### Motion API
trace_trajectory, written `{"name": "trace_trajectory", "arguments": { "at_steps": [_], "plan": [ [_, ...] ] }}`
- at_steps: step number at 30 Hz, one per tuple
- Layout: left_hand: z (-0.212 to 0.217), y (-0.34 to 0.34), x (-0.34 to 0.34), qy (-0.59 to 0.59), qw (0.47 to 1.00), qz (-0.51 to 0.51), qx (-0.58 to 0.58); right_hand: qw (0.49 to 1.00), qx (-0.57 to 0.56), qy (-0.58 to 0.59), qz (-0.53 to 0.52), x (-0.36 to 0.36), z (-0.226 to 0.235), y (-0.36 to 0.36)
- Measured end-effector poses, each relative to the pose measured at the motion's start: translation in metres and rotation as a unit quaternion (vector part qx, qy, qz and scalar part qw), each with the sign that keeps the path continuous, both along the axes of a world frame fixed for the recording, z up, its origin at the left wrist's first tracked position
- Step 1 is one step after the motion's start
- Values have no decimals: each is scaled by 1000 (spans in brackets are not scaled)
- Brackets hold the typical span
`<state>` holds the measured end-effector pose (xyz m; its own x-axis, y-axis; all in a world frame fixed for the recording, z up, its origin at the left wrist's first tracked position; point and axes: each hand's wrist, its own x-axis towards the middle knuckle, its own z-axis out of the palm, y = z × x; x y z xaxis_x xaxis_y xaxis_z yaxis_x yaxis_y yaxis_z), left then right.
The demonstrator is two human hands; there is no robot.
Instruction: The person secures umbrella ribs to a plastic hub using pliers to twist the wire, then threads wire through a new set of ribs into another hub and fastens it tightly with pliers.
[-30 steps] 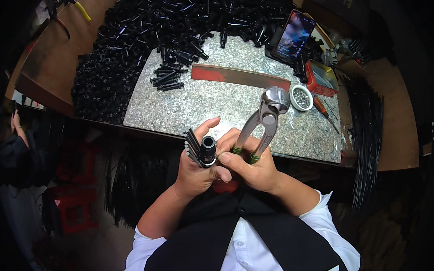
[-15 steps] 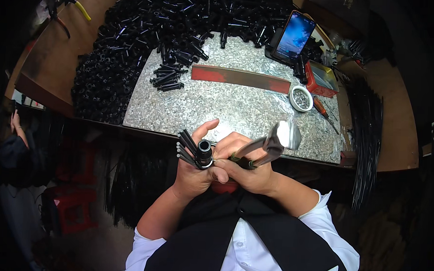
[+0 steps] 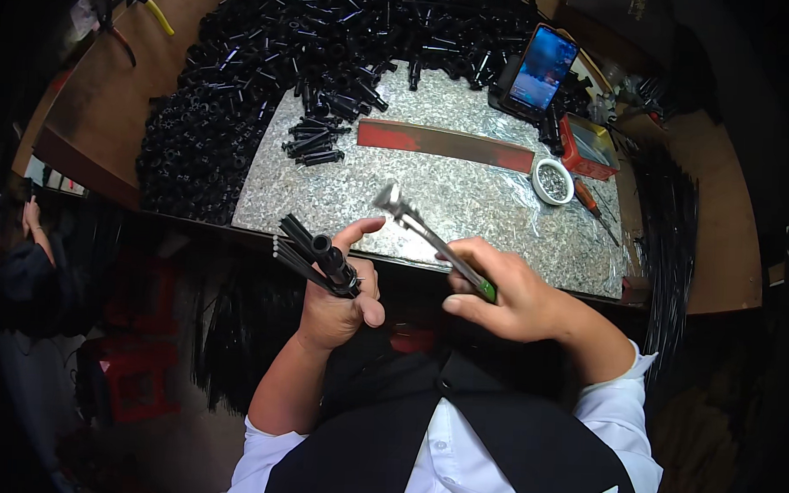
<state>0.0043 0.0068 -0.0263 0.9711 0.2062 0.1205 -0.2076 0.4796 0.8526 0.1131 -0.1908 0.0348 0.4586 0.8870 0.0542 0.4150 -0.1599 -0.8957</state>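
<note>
My left hand [image 3: 329, 321] is closed around a black tubular part [image 3: 331, 260] with several thin black rods [image 3: 292, 250] beside it, just off the table's front edge. Its index finger points up and away, and the thumb sticks out to the right. A short thin bit, perhaps wire, shows near the tube's lower end. In my right hand [image 3: 516, 294] is a pair of end-cutting pincers [image 3: 430, 236] with green on the handle. The metal head is raised toward the upper left, apart from the black part.
A large heap of black tubular parts [image 3: 244, 76] covers the table's back and left. On the speckled top [image 3: 309, 196] lie a red-brown strip [image 3: 446, 144], a white bowl [image 3: 553, 181], a screwdriver [image 3: 594, 208], a red box [image 3: 587, 149] and a propped phone [image 3: 544, 69]. Black strands [image 3: 668, 247] hang at right.
My hands have parted: the right has drawn back to the right, swinging the pincers' head round to the left. My left hand has shifted slightly left with the black part.
</note>
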Motion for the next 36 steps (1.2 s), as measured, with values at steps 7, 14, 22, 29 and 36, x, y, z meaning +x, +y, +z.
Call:
{"name": "trace_trajectory", "arguments": {
  "at_steps": [7, 14, 22, 29, 36],
  "plan": [
    [1, 5, 2, -2, 999, 12, 44, 870, -76, -488, -2, 0, 18, -19],
    [10, 2, 2, 7, 999, 2, 34, 812, -70, -578, -34, 2, 19, -14],
    [4, 5, 1, 22, 999, -22, 26, 782, -73, -618, -34, 5, 21, -13],
    [9, -3, 2, 17, 1000, 14, 22, 817, -76, -570, -36, 0, 10, -14],
    [4, -13, 3, -56, 992, 100, 47, 911, -84, -401, -39, -19, 4, -8]
  ]
}}
